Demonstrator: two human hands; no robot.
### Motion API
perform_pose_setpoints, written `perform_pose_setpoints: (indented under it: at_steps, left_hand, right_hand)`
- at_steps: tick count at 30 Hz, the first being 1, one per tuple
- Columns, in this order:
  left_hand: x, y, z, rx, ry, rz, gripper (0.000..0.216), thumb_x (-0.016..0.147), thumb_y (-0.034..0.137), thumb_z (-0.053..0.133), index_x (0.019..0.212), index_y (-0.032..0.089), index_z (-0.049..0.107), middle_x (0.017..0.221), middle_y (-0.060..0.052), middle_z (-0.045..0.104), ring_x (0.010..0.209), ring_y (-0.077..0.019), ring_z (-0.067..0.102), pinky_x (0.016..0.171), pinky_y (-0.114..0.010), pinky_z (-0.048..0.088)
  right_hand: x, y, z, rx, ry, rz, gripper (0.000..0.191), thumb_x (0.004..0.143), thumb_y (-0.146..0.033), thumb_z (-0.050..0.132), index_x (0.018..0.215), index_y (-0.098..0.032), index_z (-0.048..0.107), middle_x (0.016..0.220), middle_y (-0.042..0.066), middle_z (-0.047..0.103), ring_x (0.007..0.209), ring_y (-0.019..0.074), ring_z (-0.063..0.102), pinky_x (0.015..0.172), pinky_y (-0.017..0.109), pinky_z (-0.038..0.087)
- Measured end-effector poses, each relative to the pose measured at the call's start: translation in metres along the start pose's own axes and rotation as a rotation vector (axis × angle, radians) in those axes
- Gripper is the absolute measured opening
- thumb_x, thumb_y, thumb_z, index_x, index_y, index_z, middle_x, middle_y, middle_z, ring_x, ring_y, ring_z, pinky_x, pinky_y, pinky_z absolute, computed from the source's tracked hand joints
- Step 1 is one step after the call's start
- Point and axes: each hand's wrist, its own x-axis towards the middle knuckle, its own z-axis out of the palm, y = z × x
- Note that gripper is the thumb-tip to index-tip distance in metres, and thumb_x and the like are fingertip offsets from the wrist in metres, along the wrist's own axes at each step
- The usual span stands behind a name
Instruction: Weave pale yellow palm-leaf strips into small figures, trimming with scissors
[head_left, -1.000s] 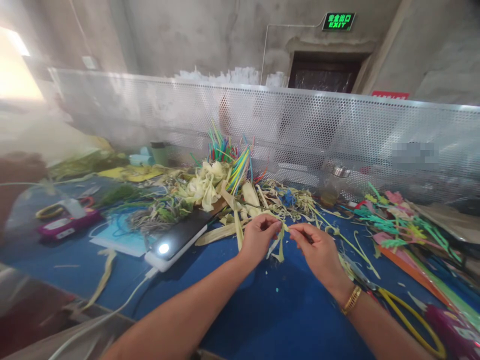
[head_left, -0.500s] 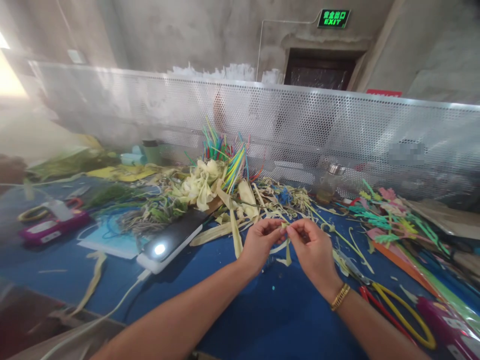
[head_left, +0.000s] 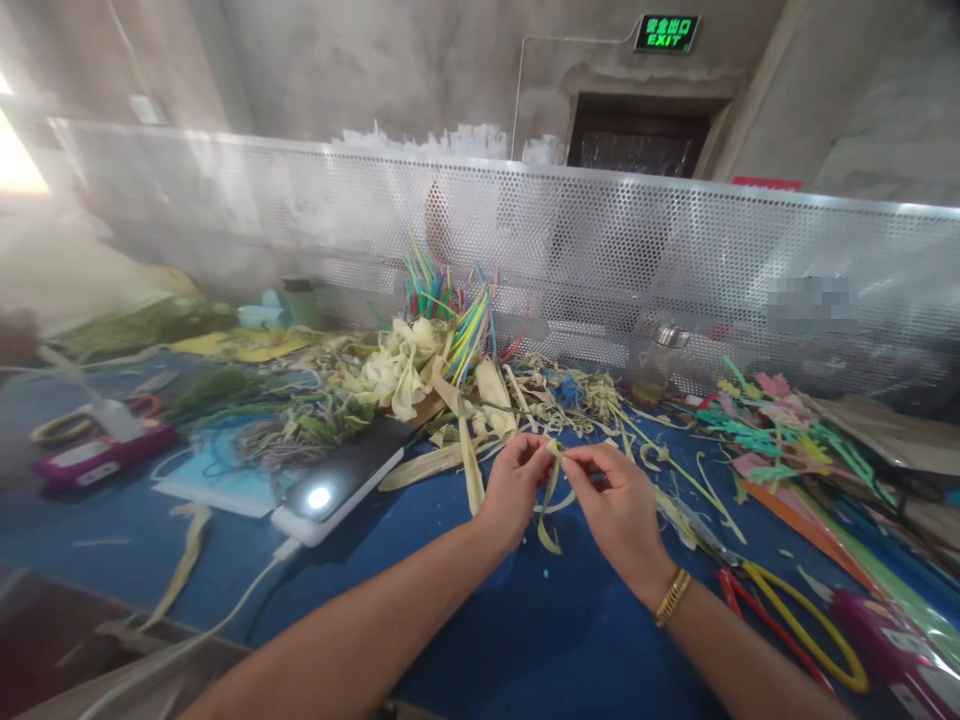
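Shifted slightly leftward: left hand [head_left: 517, 485], right hand [head_left: 621, 512] and their strip [head_left: 550, 544].
Each hand pinches the one strip, narrow, pale yellow-green and curling, between thumb and fingers; its tail dangles above the blue desk [head_left: 525, 640]. One gold bracelet [head_left: 672, 597] circles the right wrist, one pair of scissors [head_left: 729, 556] nearby. Farther out stands one lidded glass bottle [head_left: 658, 362], amber liquid [head_left: 649, 391] low inside.

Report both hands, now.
Left hand: closed, holding a pale strip.
Right hand: fingertips at the strip's upper end; whether they grip it cannot be told.
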Motion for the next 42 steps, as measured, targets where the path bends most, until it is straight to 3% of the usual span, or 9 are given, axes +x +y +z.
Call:
perform_pose_setpoints:
  at_steps: [8, 18, 24, 34, 42]
  left_hand:
    - [-0.004, 0.0, 0.001, -0.134, -0.052, -0.046, 0.028, 0.066, 0.036, 0.076, 0.074, 0.015, 0.06, 0.062, 0.004, 0.052, 0.055, -0.0055, 0.043, 0.056, -0.018, 0.036]
    - [-0.003, -0.003, 0.0, -0.16, -0.1, -0.057, 0.034, 0.058, 0.03, 0.082, 0.081, 0.015, 0.063, 0.075, -0.001, 0.064, 0.069, -0.0108, 0.057, 0.069, -0.023, 0.043]
    - [-0.002, -0.001, -0.002, -0.115, -0.103, -0.089, 0.033, 0.06, 0.036, 0.081, 0.076, 0.015, 0.061, 0.066, 0.001, 0.059, 0.058, -0.0085, 0.053, 0.058, -0.021, 0.04]
    - [-0.002, 0.001, -0.003, -0.132, -0.104, -0.141, 0.037, 0.056, 0.04, 0.083, 0.07, 0.015, 0.059, 0.062, 0.002, 0.056, 0.056, -0.0081, 0.049, 0.056, -0.02, 0.038]
    - [-0.002, 0.003, -0.004, -0.246, -0.093, -0.287, 0.033, 0.057, 0.036, 0.083, 0.069, 0.014, 0.061, 0.06, 0.002, 0.055, 0.054, -0.0075, 0.05, 0.057, -0.021, 0.04]
  right_hand:
    - [0.001, 0.0, 0.0, 0.039, 0.023, 0.098, 0.016, 0.079, -0.034, 0.061, 0.075, -0.019, 0.064, 0.067, 0.001, 0.065, 0.058, 0.0136, 0.059, 0.052, 0.023, 0.048]
    - [0.003, 0.0, -0.002, 0.005, 0.049, 0.071, 0.014, 0.079, -0.032, 0.061, 0.075, -0.019, 0.065, 0.066, 0.001, 0.064, 0.056, 0.0138, 0.057, 0.05, 0.023, 0.047]
    - [0.002, 0.002, -0.003, -0.056, 0.028, 0.029, 0.012, 0.08, -0.03, 0.06, 0.078, -0.02, 0.066, 0.073, 0.001, 0.066, 0.064, 0.0148, 0.06, 0.055, 0.024, 0.048]
    - [0.003, 0.007, -0.007, -0.222, 0.021, -0.196, 0.01, 0.086, -0.025, 0.054, 0.085, -0.021, 0.063, 0.078, 0.003, 0.066, 0.069, 0.0157, 0.06, 0.065, 0.028, 0.05]
    - [0.007, 0.011, -0.015, -0.516, -0.041, -0.611, 0.026, 0.085, -0.011, 0.049, 0.099, -0.023, 0.067, 0.095, 0.007, 0.066, 0.09, 0.0202, 0.06, 0.08, 0.034, 0.049]
